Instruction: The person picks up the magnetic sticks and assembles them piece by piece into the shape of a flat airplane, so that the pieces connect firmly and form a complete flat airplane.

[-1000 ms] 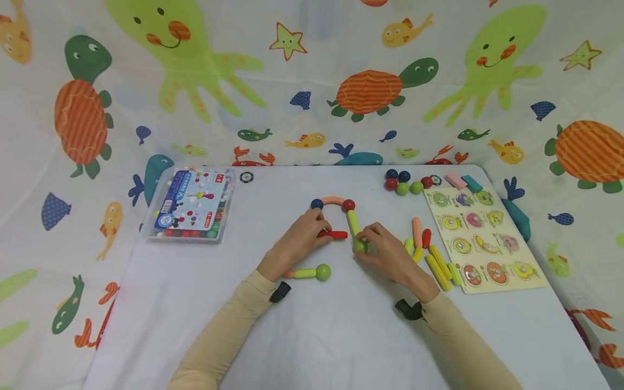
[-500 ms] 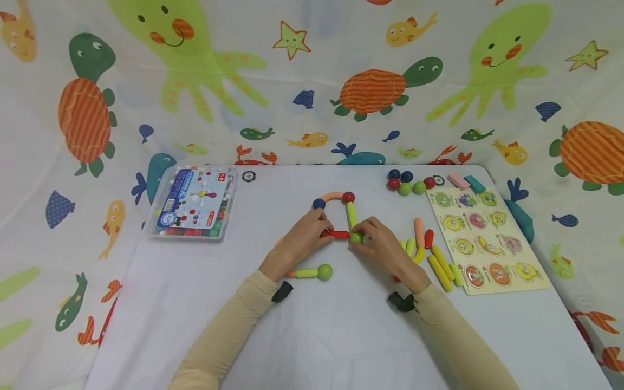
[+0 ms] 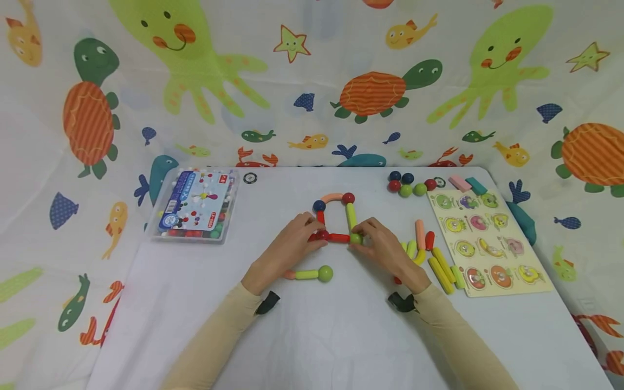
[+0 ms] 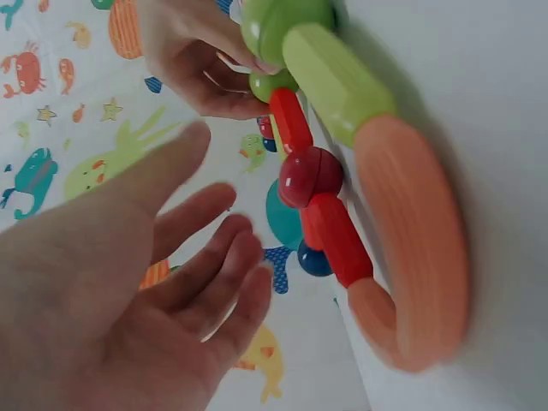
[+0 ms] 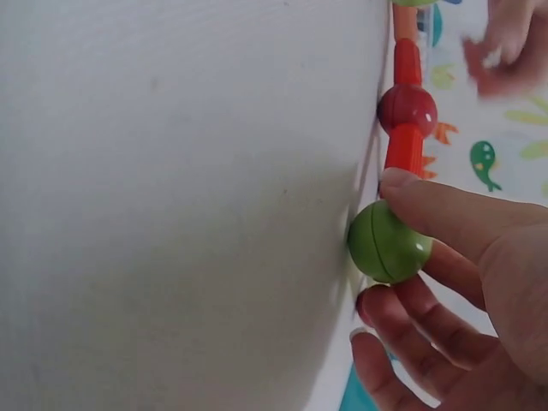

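Connected rods and balls lie joined on the white table. A blue ball [image 3: 319,206], a curved orange rod [image 3: 333,197], a dark red ball [image 3: 348,198], a yellow-green rod [image 3: 351,216], a green ball [image 3: 356,238] and a red rod [image 3: 338,238] form a loop through another red ball [image 3: 322,234]. My right hand [image 3: 382,246] grips the green ball between thumb and fingers, as the right wrist view confirms. My left hand [image 4: 163,282] hovers beside the red ball, fingers extended, holding nothing. A curved orange piece [image 4: 419,240] joins a red rod [image 4: 340,240] to the yellow-green side branch.
A clear box of pieces [image 3: 224,216] stands at the back left. Several loose balls [image 3: 405,190] sit at the back right. Loose rods [image 3: 441,268] lie right of my right hand, beside a wooden fruit puzzle board [image 3: 487,244]. A patterned cloth hangs behind.
The right hand has brought the green ball left against the red rod's end. The left hand has let go and drawn back left, uncovering the red ball and the upright red rod.
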Available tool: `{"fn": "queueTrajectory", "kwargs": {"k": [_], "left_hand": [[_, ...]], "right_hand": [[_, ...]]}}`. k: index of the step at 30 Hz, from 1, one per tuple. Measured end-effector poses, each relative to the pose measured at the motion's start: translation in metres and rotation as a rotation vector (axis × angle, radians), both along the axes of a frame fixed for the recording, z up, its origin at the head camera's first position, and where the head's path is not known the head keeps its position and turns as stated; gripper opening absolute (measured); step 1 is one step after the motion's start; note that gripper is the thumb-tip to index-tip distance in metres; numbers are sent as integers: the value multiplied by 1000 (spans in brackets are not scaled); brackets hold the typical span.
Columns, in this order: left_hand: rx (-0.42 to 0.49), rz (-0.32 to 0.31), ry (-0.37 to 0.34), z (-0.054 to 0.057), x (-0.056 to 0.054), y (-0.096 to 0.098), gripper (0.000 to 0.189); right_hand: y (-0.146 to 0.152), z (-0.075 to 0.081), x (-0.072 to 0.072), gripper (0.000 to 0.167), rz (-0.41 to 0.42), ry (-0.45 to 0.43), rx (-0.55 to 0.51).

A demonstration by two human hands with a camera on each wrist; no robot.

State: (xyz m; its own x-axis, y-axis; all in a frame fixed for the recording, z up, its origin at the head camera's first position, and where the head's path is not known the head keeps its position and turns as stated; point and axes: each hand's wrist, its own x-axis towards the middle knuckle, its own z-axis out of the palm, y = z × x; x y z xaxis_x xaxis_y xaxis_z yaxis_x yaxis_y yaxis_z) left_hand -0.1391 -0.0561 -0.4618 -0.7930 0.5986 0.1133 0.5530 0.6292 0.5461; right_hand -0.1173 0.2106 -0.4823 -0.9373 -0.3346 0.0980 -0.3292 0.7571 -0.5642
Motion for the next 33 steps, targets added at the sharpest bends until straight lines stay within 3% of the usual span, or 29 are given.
{"fn": "queueTrajectory", "kwargs": {"k": [3, 7, 10, 14, 20, 29, 33], "left_hand": [[-6, -22, -53, 7, 21, -16, 42], [-38, -73, -93, 6, 43, -29, 44], [-83, -94, -52, 0, 52, -32, 38], [-121, -60, -35, -3, 55, -35, 31], [-132, 0, -110, -5, 44, -44, 31], [-130, 48, -122, -4, 5, -59, 30], [-117, 52, -134, -1, -8, -62, 30]], "right_hand": [[1, 1, 1, 41, -1, 1, 11], [1, 5, 0, 41, -11, 27, 31], [0, 6, 0, 41, -16, 32, 26], [-6, 4, -3, 40, -9, 6, 1], [-17, 1, -17, 38, -3, -5, 5], [-34, 3, -58, 38, -36, -68, 41], [-38, 5, -74, 38, -47, -101, 39]]}}
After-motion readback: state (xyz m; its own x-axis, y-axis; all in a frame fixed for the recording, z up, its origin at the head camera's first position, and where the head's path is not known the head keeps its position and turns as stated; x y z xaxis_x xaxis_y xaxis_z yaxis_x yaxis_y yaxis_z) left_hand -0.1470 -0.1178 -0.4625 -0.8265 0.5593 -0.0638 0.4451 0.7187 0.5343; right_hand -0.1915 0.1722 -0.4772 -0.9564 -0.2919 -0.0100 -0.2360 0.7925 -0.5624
